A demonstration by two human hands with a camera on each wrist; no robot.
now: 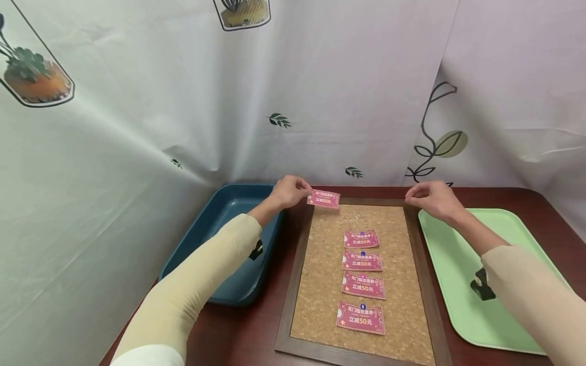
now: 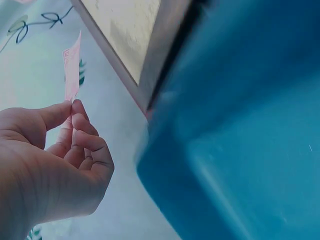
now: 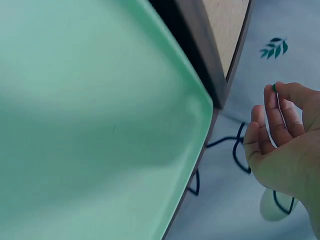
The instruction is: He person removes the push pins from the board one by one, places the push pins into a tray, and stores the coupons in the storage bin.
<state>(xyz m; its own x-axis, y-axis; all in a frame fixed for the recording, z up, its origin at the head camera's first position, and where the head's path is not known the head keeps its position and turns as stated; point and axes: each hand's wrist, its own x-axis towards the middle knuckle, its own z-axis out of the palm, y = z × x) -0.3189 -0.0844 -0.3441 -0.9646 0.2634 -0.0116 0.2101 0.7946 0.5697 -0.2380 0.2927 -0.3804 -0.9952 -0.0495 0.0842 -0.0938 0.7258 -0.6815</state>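
My left hand [image 1: 291, 191] pinches one end of a pink coupon [image 1: 324, 199] between thumb and fingertips, above the far left corner of the cork board [image 1: 316, 284]. In the left wrist view the coupon [image 2: 72, 70] is seen nearly edge-on. Past the board's far right corner, my right hand [image 1: 435, 200] pinches a small green push pin [image 3: 274, 87] between thumb and index finger; only a bit of its head shows. Several like coupons [image 1: 363, 261] hang in a column on the cork, each with a coloured push pin [image 1: 363, 306] at its top edge.
A deep blue tray [image 1: 256, 297] stands left of the board, under my left forearm. To the right lies a light green tray [image 1: 462, 305], partly beneath my right arm. Behind the dark red table [image 1: 229, 330] hangs a pale printed curtain [image 1: 320, 101].
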